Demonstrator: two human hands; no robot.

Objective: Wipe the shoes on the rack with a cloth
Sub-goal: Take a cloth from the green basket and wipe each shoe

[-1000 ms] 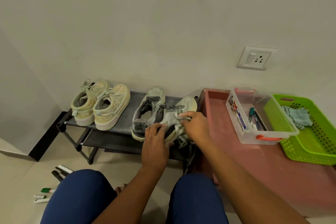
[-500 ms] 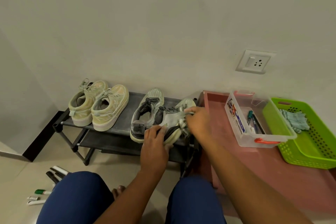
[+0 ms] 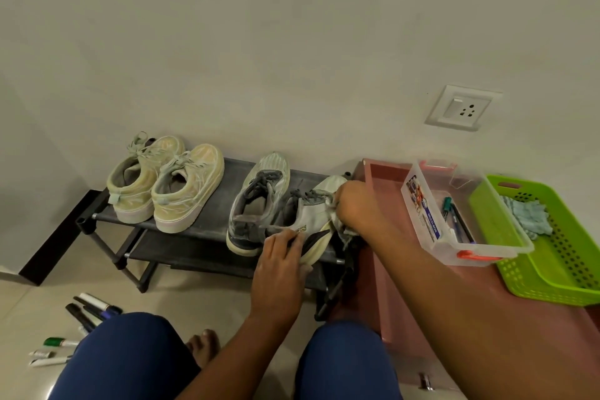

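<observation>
A low black shoe rack point(image 3: 207, 230) stands against the wall. On its top shelf sit a pale yellow-green pair of shoes point(image 3: 168, 185) at the left and a grey pair at the right. My left hand point(image 3: 282, 260) grips the heel of the right grey shoe point(image 3: 308, 214), which is tipped onto its side. My right hand point(image 3: 358, 208) holds a crumpled grey cloth point(image 3: 341, 224) against that shoe's toe end. The other grey shoe point(image 3: 256, 201) stands upright beside it.
A pink low table point(image 3: 454, 308) at the right carries a clear plastic box point(image 3: 454, 217) with pens and a green basket point(image 3: 558, 250) holding a light blue cloth point(image 3: 526, 214). Several markers point(image 3: 87, 308) lie on the floor at the left. My knees fill the bottom.
My right hand with the cloth has slid from the shoe's middle up toward its toe. My left hand has stayed on the heel.
</observation>
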